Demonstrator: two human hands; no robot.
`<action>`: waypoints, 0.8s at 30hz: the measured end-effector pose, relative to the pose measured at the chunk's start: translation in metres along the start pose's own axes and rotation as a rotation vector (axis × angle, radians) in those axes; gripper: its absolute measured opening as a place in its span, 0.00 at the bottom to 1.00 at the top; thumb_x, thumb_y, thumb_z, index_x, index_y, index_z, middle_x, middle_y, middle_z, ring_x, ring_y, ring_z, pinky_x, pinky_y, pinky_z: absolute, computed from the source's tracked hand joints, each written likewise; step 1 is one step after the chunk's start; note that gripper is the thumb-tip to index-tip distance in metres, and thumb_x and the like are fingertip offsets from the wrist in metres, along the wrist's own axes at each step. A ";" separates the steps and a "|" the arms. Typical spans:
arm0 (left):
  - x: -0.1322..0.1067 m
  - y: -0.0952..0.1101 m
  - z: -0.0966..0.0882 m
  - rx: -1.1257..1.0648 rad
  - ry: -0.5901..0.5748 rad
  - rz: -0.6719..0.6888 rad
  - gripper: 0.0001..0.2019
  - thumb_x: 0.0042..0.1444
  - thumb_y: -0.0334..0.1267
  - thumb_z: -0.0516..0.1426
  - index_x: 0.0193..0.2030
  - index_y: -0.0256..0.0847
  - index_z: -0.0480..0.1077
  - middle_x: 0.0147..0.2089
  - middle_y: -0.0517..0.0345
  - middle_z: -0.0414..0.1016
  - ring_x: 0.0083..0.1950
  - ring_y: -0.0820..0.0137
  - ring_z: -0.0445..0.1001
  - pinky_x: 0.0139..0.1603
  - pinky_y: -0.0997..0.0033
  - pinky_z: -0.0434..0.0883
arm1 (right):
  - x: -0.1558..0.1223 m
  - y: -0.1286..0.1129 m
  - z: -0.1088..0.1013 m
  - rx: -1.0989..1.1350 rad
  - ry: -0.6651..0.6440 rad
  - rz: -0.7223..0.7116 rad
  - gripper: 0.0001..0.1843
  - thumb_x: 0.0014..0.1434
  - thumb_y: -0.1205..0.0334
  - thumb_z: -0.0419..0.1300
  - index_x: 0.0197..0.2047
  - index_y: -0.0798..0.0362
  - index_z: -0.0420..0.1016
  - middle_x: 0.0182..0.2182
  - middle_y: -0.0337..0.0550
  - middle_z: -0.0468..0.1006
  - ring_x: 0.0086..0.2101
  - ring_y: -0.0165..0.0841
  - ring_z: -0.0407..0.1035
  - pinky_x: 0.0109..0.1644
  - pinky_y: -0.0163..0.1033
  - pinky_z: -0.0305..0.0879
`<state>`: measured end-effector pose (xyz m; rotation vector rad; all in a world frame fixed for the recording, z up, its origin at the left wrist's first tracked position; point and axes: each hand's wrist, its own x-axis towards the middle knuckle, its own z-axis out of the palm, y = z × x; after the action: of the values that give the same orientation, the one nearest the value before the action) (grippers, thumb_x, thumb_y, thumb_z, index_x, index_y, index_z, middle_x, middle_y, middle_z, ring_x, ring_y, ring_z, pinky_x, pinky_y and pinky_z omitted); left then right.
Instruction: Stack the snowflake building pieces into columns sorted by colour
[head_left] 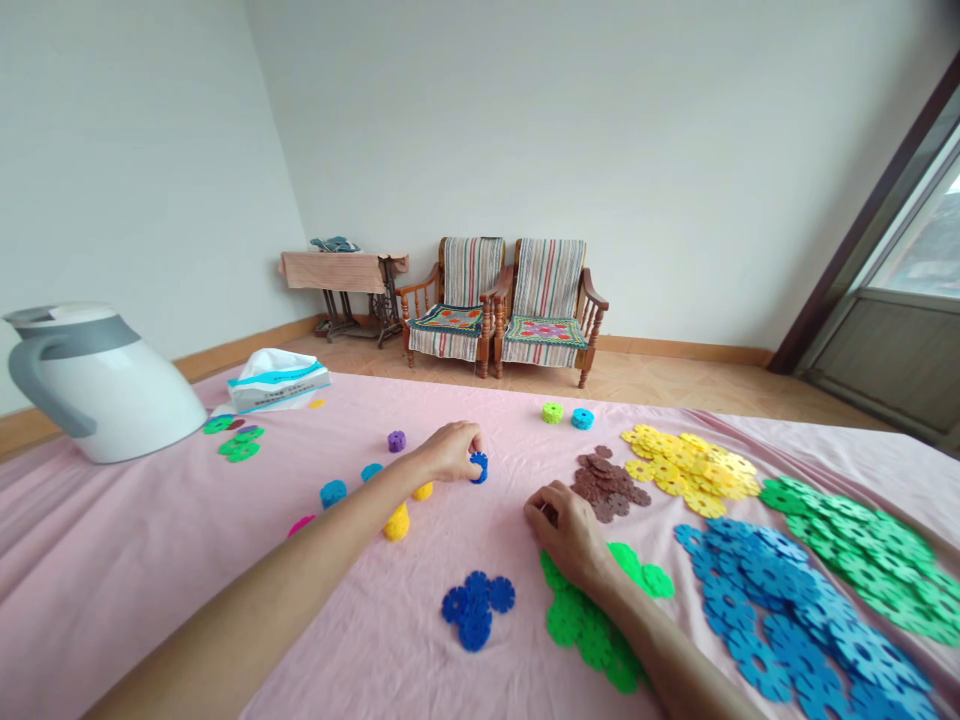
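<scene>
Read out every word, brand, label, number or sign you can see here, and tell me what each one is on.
Nothing can be read for certain.
Tissue box, side: dark lettering, too blurred to read.
Tissue box, teal band: small dark marks, perhaps letters, too blurred to read.
White-and-grey jug: no lettering I can make out.
Dark blue stack in the left hand: none I can make out.

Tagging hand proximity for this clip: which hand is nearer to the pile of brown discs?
Right. The right hand is just left of the pile of brown discs; the left hand is farther left, at the small dark-blue stack.
</scene>
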<state>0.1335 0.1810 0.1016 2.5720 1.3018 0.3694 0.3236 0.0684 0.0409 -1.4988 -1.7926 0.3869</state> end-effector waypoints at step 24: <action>0.002 -0.004 0.003 -0.016 -0.022 0.017 0.10 0.37 0.32 0.59 0.31 0.41 0.68 0.31 0.62 0.71 0.33 0.70 0.70 0.30 0.77 0.63 | -0.001 -0.002 -0.001 -0.011 -0.015 0.003 0.09 0.53 0.69 0.52 0.26 0.55 0.72 0.25 0.39 0.69 0.25 0.27 0.63 0.30 0.32 0.55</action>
<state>0.1328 0.1848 0.0978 2.5679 1.2656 0.3527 0.3232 0.0666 0.0428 -1.5097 -1.8074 0.3914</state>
